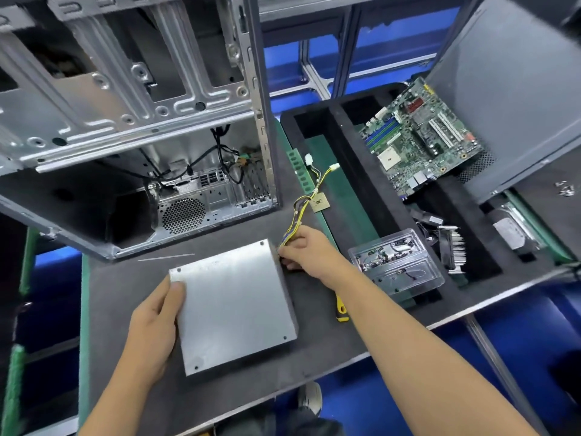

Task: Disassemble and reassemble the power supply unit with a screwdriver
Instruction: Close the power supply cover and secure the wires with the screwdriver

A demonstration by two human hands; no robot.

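The power supply unit (234,305) is a flat silver metal box lying on the dark mat in front of me, its plain cover facing up. My left hand (154,328) holds its left edge, thumb on the top near the far left corner. My right hand (301,250) grips the yellow and black cable bundle (303,206) where it leaves the box's far right corner. The cables run away from me to white connectors (334,167). A screwdriver with a yellow and black handle (341,308) lies on the mat, partly hidden under my right forearm.
An open, emptied computer case (151,127) stands at the back left. A black foam tray (390,215) on the right holds a motherboard (421,136), a heatsink, a drive and a clear plastic pack (397,262). A CPU chip (320,203) and several screws (564,188) lie nearby.
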